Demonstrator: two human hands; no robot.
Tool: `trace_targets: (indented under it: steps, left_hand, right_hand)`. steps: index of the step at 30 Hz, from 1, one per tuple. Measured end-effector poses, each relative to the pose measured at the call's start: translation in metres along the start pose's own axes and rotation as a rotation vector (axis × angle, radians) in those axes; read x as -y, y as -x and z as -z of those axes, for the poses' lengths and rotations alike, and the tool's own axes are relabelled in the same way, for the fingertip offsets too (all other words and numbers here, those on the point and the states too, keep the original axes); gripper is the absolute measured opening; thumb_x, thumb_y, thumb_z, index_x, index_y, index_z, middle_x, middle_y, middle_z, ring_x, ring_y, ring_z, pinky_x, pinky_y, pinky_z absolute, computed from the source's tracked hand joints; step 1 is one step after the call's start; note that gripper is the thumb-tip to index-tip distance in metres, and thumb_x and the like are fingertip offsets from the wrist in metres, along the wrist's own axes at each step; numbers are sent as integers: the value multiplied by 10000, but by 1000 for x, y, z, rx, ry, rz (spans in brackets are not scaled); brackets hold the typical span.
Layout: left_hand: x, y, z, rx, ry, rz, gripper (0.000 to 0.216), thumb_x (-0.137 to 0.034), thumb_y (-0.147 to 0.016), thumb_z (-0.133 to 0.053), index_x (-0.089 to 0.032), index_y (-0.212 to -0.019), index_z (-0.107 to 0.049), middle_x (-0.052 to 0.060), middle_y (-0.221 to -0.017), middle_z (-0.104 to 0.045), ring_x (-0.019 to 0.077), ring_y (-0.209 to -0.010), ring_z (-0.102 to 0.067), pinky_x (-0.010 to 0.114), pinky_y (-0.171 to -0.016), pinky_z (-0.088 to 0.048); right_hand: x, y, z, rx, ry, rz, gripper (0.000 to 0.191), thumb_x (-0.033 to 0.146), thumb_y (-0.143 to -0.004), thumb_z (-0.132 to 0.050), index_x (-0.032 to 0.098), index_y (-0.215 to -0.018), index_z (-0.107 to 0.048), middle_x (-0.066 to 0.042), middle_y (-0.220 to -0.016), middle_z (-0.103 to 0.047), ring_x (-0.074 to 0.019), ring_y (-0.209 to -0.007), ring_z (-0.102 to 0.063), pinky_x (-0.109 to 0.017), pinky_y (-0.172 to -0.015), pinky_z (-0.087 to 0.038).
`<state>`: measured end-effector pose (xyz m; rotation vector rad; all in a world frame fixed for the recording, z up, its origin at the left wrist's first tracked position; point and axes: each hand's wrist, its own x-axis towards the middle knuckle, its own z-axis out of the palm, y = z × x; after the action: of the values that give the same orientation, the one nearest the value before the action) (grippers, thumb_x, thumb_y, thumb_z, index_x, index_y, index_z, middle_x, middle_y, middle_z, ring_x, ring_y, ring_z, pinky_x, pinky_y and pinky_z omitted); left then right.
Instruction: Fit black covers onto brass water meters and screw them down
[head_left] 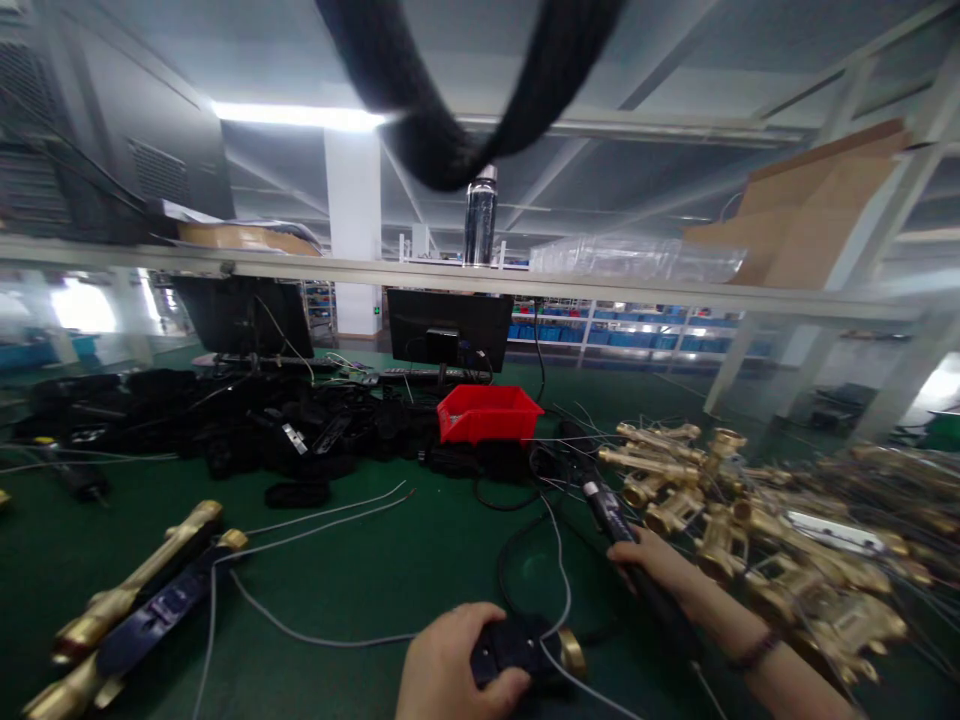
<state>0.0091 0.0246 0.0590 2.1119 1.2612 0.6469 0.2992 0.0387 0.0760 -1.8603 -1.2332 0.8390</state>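
My left hand [454, 665] is closed around a black housing [517, 645] with a brass end fitting [572, 655], low in the middle of the view. A grey wire [561, 570] loops over this housing. Farther right, my right hand [656, 565] wraps round a black electric screwdriver [609, 512], slanted with its far end toward the back of the table. The screwdriver's tip is hard to make out among dark parts. At the left lie brass bodies [146, 570], one joined to a dark labelled cover [161, 615], apart from both hands.
A red bin [491, 412] stands beyond my hands. Black parts [315, 425] are heaped at the back left, brass castings [780, 540] at the right. Another screwdriver-like tool [75, 475] lies far left. A shelf beam [420, 272] crosses above two monitors [450, 325]. Loose wires trail over the green tabletop [337, 590].
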Motion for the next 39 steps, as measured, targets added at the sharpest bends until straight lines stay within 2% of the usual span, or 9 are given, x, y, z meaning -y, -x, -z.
trace_targets:
  steps: [2, 4, 7, 11, 13, 16, 24, 36, 39]
  left_hand:
    - [3, -2, -1, 25, -8, 2, 415, -203, -640, -660, -252, -1052, -654, 28, -1069, -683, 237, -985, -615, 334, -886, -465]
    - [6, -4, -3, 41, -6, -6, 418, -218, -642, -669, -248, -1058, -651, 30, -1063, -684, 239, -975, -618, 342, -878, -470]
    - [7, -4, -4, 27, 4, -15, 406, -227, -653, -674, -250, -1058, -652, 28, -1056, -685, 236, -966, -622, 339, -868, -475]
    - [0, 1, 0, -10, 19, 9, 358, -214, -674, -681, -237, -1031, -663, 25, -1050, -690, 219, -982, -622, 316, -887, -465]
    - [-3, 3, 3, -4, 4, 7, 341, -218, -697, -677, -225, -1038, -659, 30, -1062, -688, 215, -994, -620, 314, -896, -460]
    - [-4, 3, 5, 21, -40, -25, 342, -249, -726, -670, -223, -1066, -644, 36, -1076, -682, 216, -993, -621, 322, -894, -462]
    - [-4, 1, 6, 36, -119, -83, 337, -288, -749, -674, -220, -1076, -630, 39, -1049, -687, 217, -953, -637, 308, -843, -483]
    - [-7, 2, 8, 63, -120, -78, 339, -329, -751, -675, -222, -1070, -633, 40, -1031, -690, 211, -934, -637, 300, -827, -488]
    - [-7, 2, 8, 61, -127, -80, 338, -330, -751, -678, -226, -1070, -630, 36, -1023, -691, 212, -927, -640, 300, -829, -489]
  right_hand:
    - [17, 8, 10, 49, -407, 39, 155, 354, -712, -540, 202, -742, -534, 6, -572, -448, -158, -494, -477, -290, -489, -440]
    - [39, 20, 20, 44, -836, 134, 259, 388, -642, -626, 213, -822, -560, 20, -607, -421, -128, -492, -433, -255, -456, -416]
    - [74, 42, 27, -12, -1102, 279, 333, 309, -588, -663, 243, -900, -568, 40, -644, -367, -91, -494, -387, -211, -447, -404]
    - [112, 76, 9, -49, -1041, 468, 262, 271, -647, -614, 268, -907, -582, 62, -585, -284, -84, -438, -306, -219, -411, -359]
    - [126, 90, -7, -58, -990, 590, 268, 242, -651, -610, 276, -914, -571, 67, -549, -314, -90, -428, -332, -229, -419, -355]
    - [139, 100, -29, -43, -899, 688, 293, 216, -656, -624, 268, -930, -534, 79, -526, -393, -98, -422, -389, -248, -446, -376]
    - [129, 91, -53, -18, -759, 671, 335, 202, -664, -591, 216, -982, -486, 98, -524, -483, -99, -426, -459, -255, -465, -402]
    - [125, 86, -58, 39, -722, 684, 327, 201, -688, -606, 217, -984, -467, 98, -536, -492, -98, -426, -475, -251, -459, -422]
    - [125, 85, -59, 67, -731, 683, 298, 189, -678, -613, 217, -934, -463, 95, -541, -510, -95, -425, -478, -247, -458, -427]
